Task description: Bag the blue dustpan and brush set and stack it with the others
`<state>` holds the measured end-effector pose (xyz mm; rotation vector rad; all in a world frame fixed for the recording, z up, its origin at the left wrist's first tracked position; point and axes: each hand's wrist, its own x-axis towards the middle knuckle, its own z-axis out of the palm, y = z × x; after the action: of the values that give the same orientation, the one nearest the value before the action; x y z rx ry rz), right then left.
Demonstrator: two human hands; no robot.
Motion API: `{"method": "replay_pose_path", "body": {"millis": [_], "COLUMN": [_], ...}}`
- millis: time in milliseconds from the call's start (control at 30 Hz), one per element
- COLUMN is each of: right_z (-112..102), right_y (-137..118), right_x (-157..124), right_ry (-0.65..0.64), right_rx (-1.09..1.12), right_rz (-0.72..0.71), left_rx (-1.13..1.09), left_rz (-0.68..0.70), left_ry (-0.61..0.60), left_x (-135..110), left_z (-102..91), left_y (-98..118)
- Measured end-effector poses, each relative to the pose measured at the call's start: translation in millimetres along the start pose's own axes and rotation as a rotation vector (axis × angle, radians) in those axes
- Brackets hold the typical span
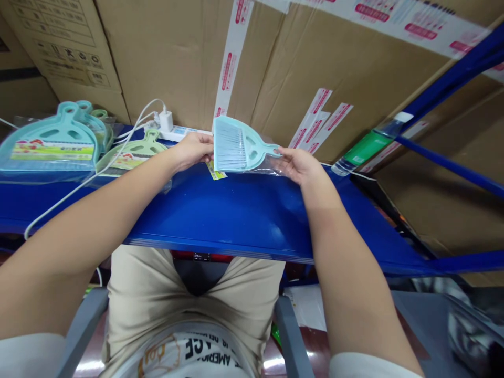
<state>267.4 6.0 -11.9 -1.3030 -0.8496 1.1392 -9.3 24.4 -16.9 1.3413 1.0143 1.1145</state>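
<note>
A light blue dustpan with a small brush nested in it is held up above the blue shelf, bristles to the left and handle to the right. Clear plastic film shows under its handle. My left hand is closed at the wide left edge, thumb and fingers pinched there. At the other end, the fingers of my right hand grip the handle tip and the film. A yellow-green label card peeks out below the pan's lower left corner; whether it is attached cannot be made out.
Several bagged dustpan sets, blue and green, lie at the left. A white cable crosses them from a power strip. Cardboard boxes stand behind; a green-labelled bottle leans at the right by a blue shelf bar.
</note>
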Motion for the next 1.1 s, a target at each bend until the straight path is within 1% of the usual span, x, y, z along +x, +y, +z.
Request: {"method": "replay_pose_path", "body": {"millis": [133, 333, 467, 567, 700, 800, 967, 1100], "right_z": [-1, 0, 2, 2, 3, 8, 14, 13], "right_y": [2, 2, 1, 2, 5, 3, -5, -4], "right_x": [3, 1, -1, 0, -1, -8, -22, -22], "right_ry": [-0.02, 0.021, 0.025, 0.016, 0.007, -0.026, -0.042, -0.105], "right_rx": [0.001, 0.051, 0.07, 0.059, 0.01, -0.018, -0.024, -0.025], "right_rz": [-0.012, -0.035, -0.025, -0.014, -0.025, -0.042, -0.034, -0.036], "left_rx": [0.021, -0.02, -0.01, 0.004, 0.0, 0.006, -0.039, -0.126], "left_rz": [0.001, -0.014, -0.039, -0.085, -0.147, -0.112, -0.06, -0.026], "left_ry": [0.067, 0.199, 0.27, 0.257, 0.183, 0.172, 0.165, 0.151], "left_x": [3, 1, 4, 8, 8, 6, 4, 6], "left_z": [-2.4, -3.7, -9.7, -15.9, -16.8, -12.1, -6.8, -7.0], "left_y": [-2, 7, 9, 7, 2, 1, 2, -2]}}
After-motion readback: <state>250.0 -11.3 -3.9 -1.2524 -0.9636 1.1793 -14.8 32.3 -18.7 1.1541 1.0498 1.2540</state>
